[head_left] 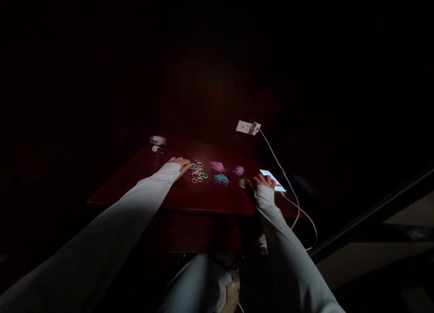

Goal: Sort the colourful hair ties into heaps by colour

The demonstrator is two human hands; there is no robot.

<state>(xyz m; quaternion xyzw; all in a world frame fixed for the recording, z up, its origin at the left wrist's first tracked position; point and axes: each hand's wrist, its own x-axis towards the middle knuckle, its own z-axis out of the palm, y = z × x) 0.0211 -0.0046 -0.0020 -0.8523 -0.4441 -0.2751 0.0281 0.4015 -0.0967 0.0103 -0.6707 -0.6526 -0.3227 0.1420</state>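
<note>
My left hand (pixel 181 163) lies on the dark red table with its fingers stretched out, holding nothing. Its fingertips reach the left edge of a loose group of coloured hair ties (pixel 199 171). Over the near left part of a lit phone (pixel 276 183) is my right hand (pixel 263 181), fingers apart and slightly bent; whether they touch the screen I cannot tell. Just left of that hand sits a small pale brownish pile (pixel 242 183), partly in shadow. Between the hands are piles of thin small bands: pink (pixel 218 166), blue (pixel 221 179) and purple (pixel 239 170).
A clear round container (pixel 158 141) with pinkish contents stands at the table's back left. The wall socket (pixel 247 127) holds a charger, whose white cable (pixel 271 150) hangs down at the right. The table's front edge (pixel 203 211) runs before my legs. Surroundings are very dark.
</note>
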